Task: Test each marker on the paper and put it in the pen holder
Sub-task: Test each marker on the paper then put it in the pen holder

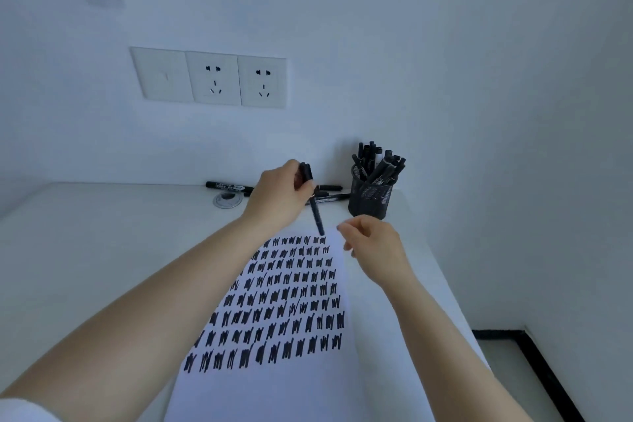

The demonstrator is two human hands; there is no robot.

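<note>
We observe two bare forearms entering from the lower edge, each ending in a bare hand: the left hand (274, 197) and the right hand (375, 245). We see no rings, watch, bracelet or glove on either wrist or finger. At the lower left corner, well below the left hand, we note the edge of a white sleeve (24, 409) on the left upper arm; its fabric detail is too blurred to judge.
</note>
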